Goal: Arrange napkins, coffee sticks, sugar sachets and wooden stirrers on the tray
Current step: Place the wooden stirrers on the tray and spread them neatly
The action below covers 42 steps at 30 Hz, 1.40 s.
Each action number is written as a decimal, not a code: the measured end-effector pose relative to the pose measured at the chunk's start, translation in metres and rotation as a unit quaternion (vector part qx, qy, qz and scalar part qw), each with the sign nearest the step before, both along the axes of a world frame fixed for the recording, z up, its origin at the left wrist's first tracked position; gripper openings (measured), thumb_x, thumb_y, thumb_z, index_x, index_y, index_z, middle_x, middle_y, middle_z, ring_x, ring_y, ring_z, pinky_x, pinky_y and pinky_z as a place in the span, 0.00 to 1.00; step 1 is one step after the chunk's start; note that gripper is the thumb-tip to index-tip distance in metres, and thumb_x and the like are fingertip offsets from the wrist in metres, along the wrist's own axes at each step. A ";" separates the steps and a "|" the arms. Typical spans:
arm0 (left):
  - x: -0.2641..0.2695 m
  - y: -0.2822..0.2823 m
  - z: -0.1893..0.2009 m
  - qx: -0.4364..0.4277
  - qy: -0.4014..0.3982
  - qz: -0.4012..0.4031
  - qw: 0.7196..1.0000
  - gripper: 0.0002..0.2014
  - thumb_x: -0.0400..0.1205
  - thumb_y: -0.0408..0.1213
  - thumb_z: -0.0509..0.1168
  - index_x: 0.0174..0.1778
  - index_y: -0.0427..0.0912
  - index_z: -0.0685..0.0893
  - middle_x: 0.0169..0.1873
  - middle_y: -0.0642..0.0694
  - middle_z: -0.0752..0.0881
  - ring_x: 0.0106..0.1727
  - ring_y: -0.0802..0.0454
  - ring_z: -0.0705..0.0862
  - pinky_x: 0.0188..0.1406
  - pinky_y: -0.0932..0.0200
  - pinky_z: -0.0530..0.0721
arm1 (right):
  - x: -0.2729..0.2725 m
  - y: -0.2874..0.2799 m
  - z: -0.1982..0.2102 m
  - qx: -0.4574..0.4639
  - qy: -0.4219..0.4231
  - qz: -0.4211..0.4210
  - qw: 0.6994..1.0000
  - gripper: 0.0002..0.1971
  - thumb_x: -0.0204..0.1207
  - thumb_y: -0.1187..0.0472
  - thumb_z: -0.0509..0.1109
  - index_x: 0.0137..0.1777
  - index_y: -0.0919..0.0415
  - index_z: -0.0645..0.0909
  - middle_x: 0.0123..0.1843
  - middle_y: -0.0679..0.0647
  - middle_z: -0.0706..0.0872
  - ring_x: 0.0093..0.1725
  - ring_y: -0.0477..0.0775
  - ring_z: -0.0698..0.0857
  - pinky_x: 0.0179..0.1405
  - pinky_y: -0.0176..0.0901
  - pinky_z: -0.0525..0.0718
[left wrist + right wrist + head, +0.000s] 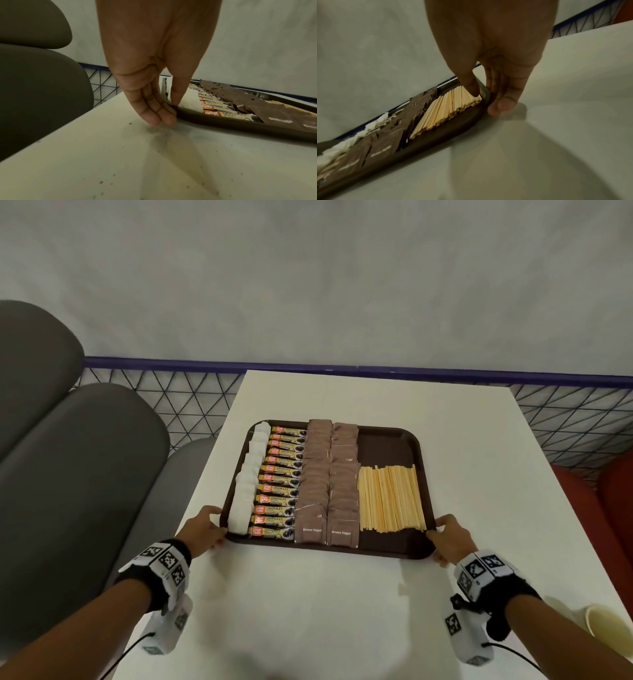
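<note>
A dark brown tray (pixel 383 446) lies on the white table (pixel 325 611). From left to right it carries a column of white napkins (pixel 246 491), a column of coffee sticks (pixel 279 484), two columns of brown sugar sachets (pixel 329 484) and a bundle of wooden stirrers (pixel 390 498). My left hand (pixel 205 529) pinches the tray's near left corner, thumb on the rim (pixel 223 121) and fingers (pixel 154 116) outside it. My right hand (pixel 448 537) grips the near right corner, its thumb (pixel 473 88) over the rim beside the stirrers (pixel 447 108).
Grey padded seats (pixel 68 474) stand to the left of the table, and a red seat (pixel 582 498) to the right. A wire mesh fence with a blue rail (pixel 171 392) runs behind the table. A paper cup (pixel 606 625) lies near the table's right front edge.
</note>
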<state>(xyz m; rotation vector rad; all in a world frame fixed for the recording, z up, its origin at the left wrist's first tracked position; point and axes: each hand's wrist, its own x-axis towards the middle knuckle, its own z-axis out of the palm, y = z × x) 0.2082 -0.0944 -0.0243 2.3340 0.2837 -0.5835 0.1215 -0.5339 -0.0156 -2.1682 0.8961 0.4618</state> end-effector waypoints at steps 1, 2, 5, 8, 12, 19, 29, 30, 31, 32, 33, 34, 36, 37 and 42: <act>0.000 0.000 -0.001 -0.012 0.002 0.012 1.000 0.18 0.79 0.27 0.66 0.63 0.37 0.70 0.31 0.41 0.85 0.30 0.47 0.82 0.35 0.56 0.81 | 0.000 -0.001 -0.001 0.013 0.013 -0.005 1.000 0.14 0.79 0.67 0.62 0.62 0.65 0.66 0.34 0.64 0.83 0.24 0.56 0.80 0.22 0.42 0.80; 0.000 0.002 -0.003 -0.024 0.001 0.026 0.999 0.17 0.79 0.26 0.66 0.61 0.37 0.70 0.30 0.41 0.85 0.30 0.46 0.82 0.35 0.56 0.81 | 0.001 -0.003 -0.003 0.021 0.022 -0.009 0.999 0.13 0.78 0.69 0.62 0.61 0.66 0.67 0.31 0.63 0.83 0.20 0.54 0.80 0.20 0.42 0.80; 0.003 0.003 -0.007 -0.040 -0.013 0.057 0.997 0.13 0.79 0.27 0.67 0.54 0.36 0.70 0.29 0.40 0.85 0.29 0.45 0.82 0.33 0.57 0.81 | 0.007 -0.002 -0.006 0.030 0.008 -0.022 0.999 0.13 0.78 0.72 0.62 0.61 0.67 0.68 0.30 0.62 0.82 0.14 0.49 0.79 0.17 0.38 0.80; 0.015 0.004 -0.013 -0.057 -0.041 0.099 0.993 0.09 0.79 0.25 0.66 0.54 0.30 0.76 0.30 0.39 0.84 0.30 0.44 0.81 0.35 0.54 0.80 | 0.021 0.006 -0.007 0.052 -0.057 -0.062 0.995 0.15 0.78 0.74 0.61 0.64 0.65 0.68 0.40 0.65 0.81 0.24 0.55 0.79 0.19 0.39 0.80; 0.046 -0.001 -0.014 -0.124 -0.044 0.143 0.981 0.16 0.81 0.19 0.60 0.65 0.25 0.74 0.45 0.38 0.81 0.44 0.41 0.79 0.41 0.54 0.80 | 0.052 0.022 -0.010 0.084 -0.117 -0.110 0.983 0.21 0.75 0.77 0.62 0.68 0.67 0.70 0.44 0.64 0.80 0.39 0.62 0.80 0.37 0.49 0.83; 0.111 -0.015 -0.012 -0.151 -0.034 0.175 0.972 0.27 0.80 0.17 0.57 0.76 0.30 0.66 0.67 0.31 0.75 0.59 0.36 0.77 0.62 0.46 0.76 | 0.107 0.046 0.001 0.025 -0.124 -0.035 0.991 0.25 0.77 0.72 0.62 0.75 0.67 0.66 0.69 0.65 0.78 0.69 0.65 0.76 0.69 0.49 0.70; 0.156 -0.015 -0.021 -0.099 -0.022 0.139 0.985 0.29 0.80 0.21 0.59 0.79 0.36 0.64 0.70 0.27 0.74 0.71 0.29 0.72 0.74 0.39 0.69 | 0.144 0.046 -0.002 0.018 -0.113 -0.041 0.993 0.29 0.78 0.72 0.62 0.79 0.66 0.59 0.74 0.65 0.73 0.72 0.63 0.73 0.72 0.46 0.68; 0.157 -0.015 -0.021 -0.096 -0.021 0.134 0.986 0.29 0.80 0.22 0.59 0.79 0.36 0.64 0.70 0.27 0.73 0.71 0.28 0.71 0.74 0.39 0.68 | 0.144 0.046 -0.002 0.014 -0.113 -0.039 0.993 0.28 0.78 0.72 0.62 0.78 0.67 0.60 0.74 0.65 0.74 0.72 0.64 0.73 0.71 0.46 0.68; 0.157 -0.013 -0.022 -0.095 -0.021 0.129 0.987 0.30 0.80 0.23 0.59 0.79 0.37 0.64 0.71 0.27 0.73 0.72 0.28 0.71 0.74 0.38 0.68 | 0.145 0.046 -0.003 0.011 -0.114 -0.039 0.993 0.28 0.79 0.72 0.62 0.78 0.68 0.61 0.73 0.66 0.74 0.71 0.64 0.74 0.70 0.46 0.69; 0.155 -0.014 -0.019 -0.095 -0.018 0.125 0.987 0.30 0.80 0.23 0.59 0.79 0.38 0.63 0.71 0.26 0.73 0.72 0.28 0.71 0.74 0.38 0.68 | 0.145 0.047 -0.002 0.009 -0.114 -0.036 0.993 0.27 0.79 0.72 0.62 0.77 0.68 0.62 0.72 0.66 0.75 0.70 0.64 0.75 0.69 0.47 0.70; 0.153 -0.015 -0.015 -0.092 -0.014 0.117 0.989 0.29 0.80 0.24 0.59 0.80 0.38 0.63 0.71 0.26 0.73 0.72 0.28 0.71 0.75 0.38 0.67 | 0.145 0.047 -0.001 0.010 -0.113 -0.034 0.993 0.26 0.79 0.71 0.61 0.77 0.68 0.62 0.71 0.66 0.76 0.70 0.64 0.75 0.68 0.47 0.71; 0.150 -0.018 -0.009 -0.088 -0.014 0.111 0.990 0.29 0.81 0.24 0.59 0.79 0.38 0.63 0.72 0.27 0.72 0.72 0.29 0.70 0.75 0.40 0.67 | 0.144 0.047 0.000 0.013 -0.112 -0.033 0.993 0.27 0.80 0.70 0.61 0.78 0.67 0.61 0.71 0.66 0.75 0.70 0.64 0.75 0.68 0.47 0.71; 0.144 -0.024 0.009 -0.058 -0.039 0.092 0.993 0.26 0.81 0.25 0.60 0.77 0.35 0.66 0.71 0.30 0.73 0.72 0.32 0.71 0.74 0.44 0.68 | 0.139 0.048 0.002 0.024 -0.118 -0.039 0.992 0.27 0.80 0.68 0.61 0.79 0.66 0.59 0.71 0.66 0.75 0.69 0.64 0.75 0.69 0.48 0.70; 0.142 -0.028 0.018 -0.024 -0.075 0.077 0.994 0.24 0.81 0.26 0.61 0.75 0.34 0.70 0.69 0.31 0.75 0.70 0.34 0.73 0.70 0.45 0.69 | 0.134 0.049 0.002 0.027 -0.123 -0.048 0.991 0.29 0.80 0.67 0.61 0.79 0.64 0.57 0.71 0.67 0.73 0.70 0.65 0.73 0.71 0.51 0.69; 0.142 -0.059 0.047 0.064 -0.248 0.008 0.966 0.29 0.78 0.30 0.66 0.76 0.33 0.67 0.72 0.31 0.71 0.73 0.33 0.69 0.72 0.40 0.67 | 0.091 0.048 0.013 -0.062 -0.136 -0.039 0.988 0.32 0.78 0.63 0.64 0.80 0.61 0.54 0.74 0.64 0.68 0.73 0.64 0.67 0.71 0.55 0.68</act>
